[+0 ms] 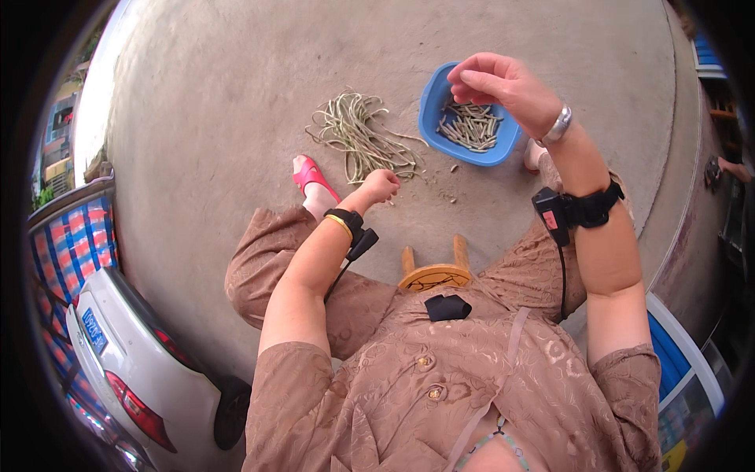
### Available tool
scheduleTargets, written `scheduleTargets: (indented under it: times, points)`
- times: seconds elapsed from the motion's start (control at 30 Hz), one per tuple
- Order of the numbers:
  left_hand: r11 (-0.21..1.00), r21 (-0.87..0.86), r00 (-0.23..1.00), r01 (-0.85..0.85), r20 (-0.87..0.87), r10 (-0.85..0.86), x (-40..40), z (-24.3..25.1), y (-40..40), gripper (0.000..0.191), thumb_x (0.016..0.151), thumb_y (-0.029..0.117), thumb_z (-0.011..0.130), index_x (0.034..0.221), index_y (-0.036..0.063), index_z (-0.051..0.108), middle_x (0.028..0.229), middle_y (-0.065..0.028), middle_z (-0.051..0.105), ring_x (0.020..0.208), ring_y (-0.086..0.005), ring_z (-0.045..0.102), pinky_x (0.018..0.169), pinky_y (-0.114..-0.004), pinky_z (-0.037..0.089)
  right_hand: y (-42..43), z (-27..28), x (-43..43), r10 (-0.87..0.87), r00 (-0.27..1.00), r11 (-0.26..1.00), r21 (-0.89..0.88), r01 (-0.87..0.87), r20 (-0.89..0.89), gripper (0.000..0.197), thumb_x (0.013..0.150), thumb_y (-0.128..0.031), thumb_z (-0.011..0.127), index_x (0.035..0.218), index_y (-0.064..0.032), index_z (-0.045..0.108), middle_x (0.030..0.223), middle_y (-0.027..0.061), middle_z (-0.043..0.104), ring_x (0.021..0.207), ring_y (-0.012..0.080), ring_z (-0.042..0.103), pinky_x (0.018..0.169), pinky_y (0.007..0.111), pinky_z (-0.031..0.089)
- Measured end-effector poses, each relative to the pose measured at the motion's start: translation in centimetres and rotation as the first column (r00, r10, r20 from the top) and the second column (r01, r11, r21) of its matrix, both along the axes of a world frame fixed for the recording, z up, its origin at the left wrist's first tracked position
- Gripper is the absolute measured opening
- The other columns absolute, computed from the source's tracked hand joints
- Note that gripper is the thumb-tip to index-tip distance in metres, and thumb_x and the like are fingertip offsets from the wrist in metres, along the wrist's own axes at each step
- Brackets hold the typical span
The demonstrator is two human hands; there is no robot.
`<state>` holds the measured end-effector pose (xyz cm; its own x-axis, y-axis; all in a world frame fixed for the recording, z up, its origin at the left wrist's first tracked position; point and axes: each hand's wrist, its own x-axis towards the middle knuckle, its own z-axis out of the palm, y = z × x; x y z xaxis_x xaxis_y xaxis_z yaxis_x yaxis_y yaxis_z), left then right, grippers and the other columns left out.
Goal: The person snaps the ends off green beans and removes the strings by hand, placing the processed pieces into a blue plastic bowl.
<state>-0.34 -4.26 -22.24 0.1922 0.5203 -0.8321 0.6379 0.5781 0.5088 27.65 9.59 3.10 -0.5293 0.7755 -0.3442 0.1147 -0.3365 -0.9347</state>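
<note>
My right hand (492, 82) is raised over the far rim of a blue plastic basin (433, 133). Its fingers are loosely curved and slightly apart, and nothing shows in them. Short pieces of long bean (472, 130) lie heaped in the basin. Just below a loose pile of whole long beans (360, 133) on the concrete is my left hand (382, 186), its fingers curled inward. Whether those fingers pinch something is hidden.
Small scraps (453, 169) lie on the concrete floor (236, 106). Between my legs is a wooden stool (436, 277). A silver car (159, 377) is parked at lower left beside a checked tarp (76, 248). Another person's foot (714, 171) shows at far right.
</note>
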Motion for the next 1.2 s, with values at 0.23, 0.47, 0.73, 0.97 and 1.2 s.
scheduleTargets:
  times: [0.23, 0.47, 0.73, 0.97, 1.2]
  points:
    - [0.988, 0.140, 0.871, -0.061, -0.477, 0.121, -7.7, -7.6, -0.1, 0.028, 0.072, 0.017, 0.063, 0.098, 0.0054, 0.063, 0.097, -0.0149, 0.065, 0.092, -0.0280, 0.061, 0.081, -0.036, 0.048, 0.0, 0.9, -1.2, 0.032, 0.998, 1.000, 0.003, -0.031, -0.059, 0.020, 0.092, -0.018, 0.051, 0.099, -0.0023, 0.060, 0.090, 0.0030, 0.062, 0.084, 0.0096, 0.059, 0.080, 0.024, 0.047]
    - [0.920, 0.219, 0.821, -0.324, -0.418, 0.389, -11.2, -11.4, 1.5, 0.040, 0.071, 0.025, 0.068, 0.105, 0.0050, 0.061, 0.103, -0.0158, 0.063, 0.098, -0.0277, 0.060, 0.085, -0.035, 0.046, 0.3, 0.8, -3.1, 0.044, 0.999, 0.997, -0.067, -0.042, 0.022, 0.018, 0.092, -0.014, 0.051, 0.097, 0.0001, 0.060, 0.090, 0.0038, 0.062, 0.083, 0.0094, 0.059, 0.078, 0.023, 0.048]
    - [0.866, 0.265, 0.747, -0.423, -0.438, 0.499, -7.0, -9.7, 5.4, 0.041, 0.070, 0.039, 0.071, 0.091, 0.0049, 0.061, 0.093, -0.0144, 0.065, 0.092, -0.0289, 0.061, 0.080, -0.037, 0.047, 0.5, 1.0, -4.5, 0.019, 0.997, 0.989, -0.147, -0.007, 0.076, 0.017, 0.092, -0.014, 0.051, 0.095, -0.0005, 0.060, 0.088, 0.0022, 0.061, 0.083, 0.0088, 0.059, 0.078, 0.023, 0.048]
    - [0.833, 0.319, 0.754, -0.451, -0.363, 0.548, -7.3, -10.8, 4.4, 0.028, 0.073, 0.032, 0.069, 0.083, 0.0061, 0.066, 0.084, -0.0126, 0.067, 0.082, -0.0253, 0.064, 0.075, -0.036, 0.049, 0.3, 0.7, -4.6, 0.040, 0.992, 0.988, -0.150, -0.023, 0.116, 0.017, 0.092, -0.014, 0.051, 0.095, 0.0002, 0.060, 0.087, 0.0024, 0.061, 0.082, 0.0091, 0.058, 0.076, 0.024, 0.048]
    - [0.877, 0.279, 0.811, -0.391, -0.346, 0.472, -8.1, -13.3, 3.6, 0.020, 0.078, 0.022, 0.068, 0.077, 0.0037, 0.060, 0.063, -0.0063, 0.060, 0.047, -0.0166, 0.055, 0.044, -0.032, 0.044, 0.0, 0.5, -4.7, 0.079, 0.995, 0.993, -0.095, -0.074, 0.053, 0.018, 0.091, -0.013, 0.051, 0.094, 0.0022, 0.059, 0.085, 0.0037, 0.061, 0.080, 0.0096, 0.058, 0.075, 0.023, 0.048]
